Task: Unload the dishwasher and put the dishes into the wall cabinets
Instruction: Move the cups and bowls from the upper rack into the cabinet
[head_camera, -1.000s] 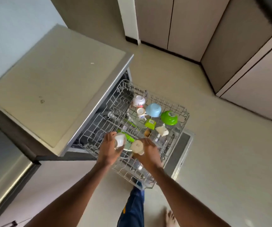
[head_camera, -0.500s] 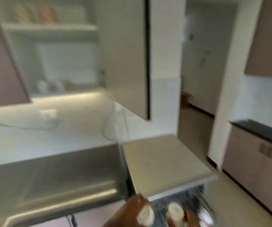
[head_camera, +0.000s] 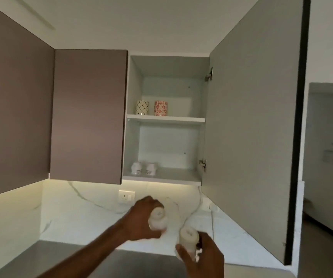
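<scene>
My left hand (head_camera: 141,221) grips a small white cup (head_camera: 158,218), its base turned toward me. My right hand (head_camera: 203,257) grips a second white cup (head_camera: 188,240), lower and to the right. Both hands are raised below the open wall cabinet (head_camera: 166,177). On the cabinet's lower shelf, at the left, two white cups (head_camera: 144,168) stand side by side. The upper shelf (head_camera: 165,118) carries a dark-patterned mug (head_camera: 142,107) and a red-patterned mug (head_camera: 161,107). The dishwasher is out of view.
The cabinet door (head_camera: 252,125) stands open on the right, reaching toward me. Closed brown cabinet doors (head_camera: 87,117) are to the left. A marble backsplash with a wall socket (head_camera: 126,196) is below, with a grey countertop (head_camera: 65,255) in front.
My view swung up from the dishwasher rack to the wall cabinet. Both hands lifted the two white cups from the rack up toward the open cabinet.
</scene>
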{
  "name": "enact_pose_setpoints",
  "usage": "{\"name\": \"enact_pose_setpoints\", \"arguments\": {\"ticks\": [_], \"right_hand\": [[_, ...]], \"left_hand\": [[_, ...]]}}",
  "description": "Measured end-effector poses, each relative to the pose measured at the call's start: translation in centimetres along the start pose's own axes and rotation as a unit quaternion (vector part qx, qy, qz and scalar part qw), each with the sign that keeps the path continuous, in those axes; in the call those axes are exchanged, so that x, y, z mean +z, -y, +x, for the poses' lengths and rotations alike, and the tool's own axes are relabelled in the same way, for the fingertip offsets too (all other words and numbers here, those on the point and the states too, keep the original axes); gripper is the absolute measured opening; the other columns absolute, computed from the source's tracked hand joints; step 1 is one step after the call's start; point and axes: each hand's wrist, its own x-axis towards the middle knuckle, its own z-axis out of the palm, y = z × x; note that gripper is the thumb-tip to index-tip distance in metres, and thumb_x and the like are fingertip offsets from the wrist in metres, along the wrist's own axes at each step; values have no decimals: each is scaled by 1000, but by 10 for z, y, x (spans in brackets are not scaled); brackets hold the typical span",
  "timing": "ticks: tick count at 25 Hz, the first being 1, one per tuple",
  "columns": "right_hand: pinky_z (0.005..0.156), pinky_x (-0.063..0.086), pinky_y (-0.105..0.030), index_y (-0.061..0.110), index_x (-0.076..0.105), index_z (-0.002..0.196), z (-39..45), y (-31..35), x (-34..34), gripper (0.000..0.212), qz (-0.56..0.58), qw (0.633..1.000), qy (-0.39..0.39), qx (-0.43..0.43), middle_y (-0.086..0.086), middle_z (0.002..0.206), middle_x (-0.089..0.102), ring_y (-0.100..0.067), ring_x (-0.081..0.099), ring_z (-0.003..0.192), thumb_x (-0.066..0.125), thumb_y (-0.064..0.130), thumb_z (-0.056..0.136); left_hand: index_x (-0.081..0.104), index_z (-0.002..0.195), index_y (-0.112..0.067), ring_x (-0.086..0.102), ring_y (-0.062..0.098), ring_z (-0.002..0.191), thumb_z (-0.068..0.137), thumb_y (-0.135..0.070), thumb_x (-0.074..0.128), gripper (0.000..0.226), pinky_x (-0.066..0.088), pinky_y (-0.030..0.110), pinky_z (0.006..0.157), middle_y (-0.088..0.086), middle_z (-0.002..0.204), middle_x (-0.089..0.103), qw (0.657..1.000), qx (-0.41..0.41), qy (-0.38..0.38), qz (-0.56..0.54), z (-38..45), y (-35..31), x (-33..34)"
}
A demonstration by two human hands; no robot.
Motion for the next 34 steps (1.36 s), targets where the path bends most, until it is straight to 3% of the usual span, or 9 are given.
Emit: {"name": "enact_pose_setpoints", "arguments": {"ticks": [2,5,8,11,15,21,26,30,34], "right_hand": [[72,47,-7,42,60,103,56,2,7,49,-39,999,0,-16,22,89,70,2,67,82,88,54,65],[76,52,-15,40,51,110,136,23,20,50,-65,997,-16,-39,20,93,70,-6,69,87,84,51,75],[73,47,-12,30,48,114,219,28,53,53,-82,996,-33,-32,12,98,68,-10,66,87,85,46,80],[82,51,-18,19,50,121,288,22,91,58,-101,994,-38,-8,3,112,70,-17,70,102,86,39,81],[80,47,-20,16,49,127,340,-1,125,60,-153,986,-36,46,-5,123,71,-23,69,111,84,40,84],[87,53,-24,14,47,131,375,-29,157,61,-186,980,-5,70,-7,127,67,-23,67,109,82,35,86],[96,57,-33,13,44,142,387,-39,161,69,-227,971,18,76,-11,133,65,-27,67,117,77,43,89],[119,39,-37,17,33,156,349,-28,141,72,-349,935,-21,-49,-9,160,42,-29,38,150,56,54,99],[126,28,-46,18,47,150,266,24,92,58,-367,899,-141,-194,-8,165,38,-28,33,154,48,49,101]], "left_hand": [[66,106,-38,61,4,94,53,-65,88,63,54,27,83,-16,104,63,1000,3,16,13,68,25,-22],[70,106,-38,66,1,91,53,-71,86,65,58,29,82,-20,103,70,996,13,39,81,160,53,-41],[68,116,-34,64,7,101,63,-74,82,68,55,32,89,-16,114,71,990,34,45,128,247,88,-38],[66,121,-31,63,14,110,66,-74,79,71,52,36,94,-11,121,70,980,42,61,184,304,121,-17],[68,117,-25,61,22,117,68,-72,78,69,46,38,92,-2,121,71,962,62,114,242,345,164,17],[63,126,-22,60,25,116,69,-72,79,78,45,38,90,2,126,67,965,53,140,214,366,194,37],[52,141,-17,49,31,133,78,-68,74,83,39,47,107,8,140,59,959,32,150,239,366,197,46],[25,160,-15,39,30,144,86,-63,64,97,36,47,115,7,156,44,970,46,84,224,337,183,50],[28,162,-19,48,26,141,91,-47,61,83,46,43,111,4,156,47,968,140,-108,178,290,140,30]]}}
